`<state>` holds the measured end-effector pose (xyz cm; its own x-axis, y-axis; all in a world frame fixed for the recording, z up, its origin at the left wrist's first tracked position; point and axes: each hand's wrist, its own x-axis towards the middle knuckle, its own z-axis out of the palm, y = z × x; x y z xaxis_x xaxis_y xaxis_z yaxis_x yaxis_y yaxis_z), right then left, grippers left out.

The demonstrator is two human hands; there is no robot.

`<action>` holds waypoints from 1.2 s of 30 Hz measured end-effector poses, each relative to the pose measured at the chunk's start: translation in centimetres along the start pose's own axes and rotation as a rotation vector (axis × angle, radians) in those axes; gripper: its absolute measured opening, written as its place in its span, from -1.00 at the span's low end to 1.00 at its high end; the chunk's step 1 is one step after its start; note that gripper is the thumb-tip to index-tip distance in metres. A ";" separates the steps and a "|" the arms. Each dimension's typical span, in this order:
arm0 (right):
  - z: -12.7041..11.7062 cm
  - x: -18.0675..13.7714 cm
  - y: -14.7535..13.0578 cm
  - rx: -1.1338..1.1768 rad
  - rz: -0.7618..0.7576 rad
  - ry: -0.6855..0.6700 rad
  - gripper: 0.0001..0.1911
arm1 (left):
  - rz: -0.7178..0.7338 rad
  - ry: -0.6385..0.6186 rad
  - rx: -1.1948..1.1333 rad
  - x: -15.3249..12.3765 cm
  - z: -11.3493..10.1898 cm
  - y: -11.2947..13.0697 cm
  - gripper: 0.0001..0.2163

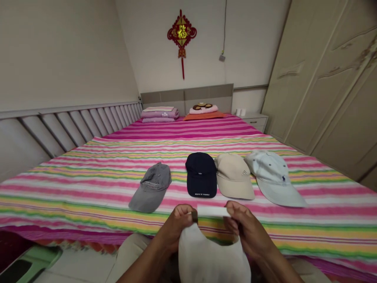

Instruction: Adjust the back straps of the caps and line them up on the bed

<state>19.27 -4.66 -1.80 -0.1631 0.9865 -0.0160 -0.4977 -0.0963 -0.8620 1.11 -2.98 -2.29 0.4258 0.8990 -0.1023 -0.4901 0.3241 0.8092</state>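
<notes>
I hold a white cap (212, 255) low in front of me at the bed's near edge. My left hand (176, 228) and my right hand (246, 228) are both closed, pinching the cap's white back strap (212, 211) from either side. On the striped bedspread (88, 196) beyond lie a grey cap (151, 188), a navy cap (201, 175), a beige cap (234, 176) and a pale blue cap (273, 177) in a row, brims toward me.
Folded pink and purple bedding (160, 114) and a pillow with a soft toy (204, 111) lie at the headboard. A nightstand (256, 120) and a wardrobe (324, 86) stand at the right. A green stool (32, 263) sits on the floor at lower left.
</notes>
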 end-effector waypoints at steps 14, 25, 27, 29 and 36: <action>1.0 -0.5 0.0 -0.078 0.257 -0.383 -0.66 | -0.038 0.017 -0.017 -0.3 -3.0 0.0 -0.76; 0.8 2.0 1.4 0.119 0.148 -0.112 -0.72 | -0.103 -0.004 0.059 -4.0 -11.1 -6.3 -0.82; 0.5 2.3 1.5 0.122 0.124 -0.061 -0.75 | -0.017 0.098 0.007 -4.1 -11.1 -5.9 -0.85; 0.0 2.6 1.4 0.119 0.090 -0.017 -0.72 | 0.059 0.199 0.007 -3.8 -11.0 -4.1 -0.88; -2.9 3.2 2.4 0.118 0.121 0.106 -0.56 | 0.351 0.449 0.217 0.6 -12.0 8.7 -0.70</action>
<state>20.02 -1.33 -5.43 -0.1400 0.9746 -0.1750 -0.5770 -0.2239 -0.7854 -11.99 3.85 -2.25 -0.1189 0.9929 -0.0040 -0.3564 -0.0389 0.9335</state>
